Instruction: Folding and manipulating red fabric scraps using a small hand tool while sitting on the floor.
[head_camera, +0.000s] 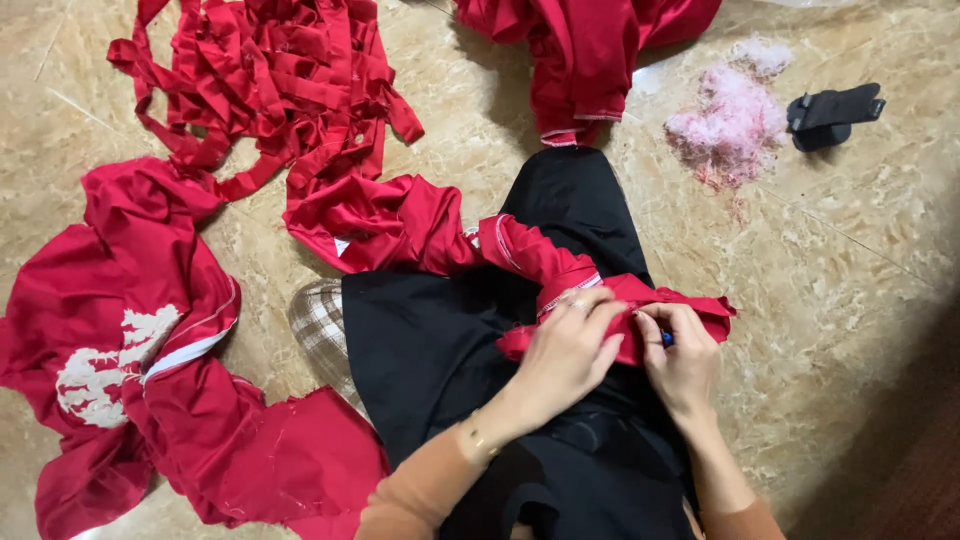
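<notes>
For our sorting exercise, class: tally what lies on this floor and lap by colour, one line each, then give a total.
Red: 4 (strip pile, garment with white print, folded garment, piece in both hands)
Pink: 1 (fluff heap)
Black: 1 (small tool)
Total: 6

Small blue tool mostly hidden behind right hand; red garment cut off at top edge.

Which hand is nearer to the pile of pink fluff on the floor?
Right. The right hand sits on the red cloth in the lap, below the pink fluff. The left hand grips the same cloth further to the left, so it is farther away.
</notes>
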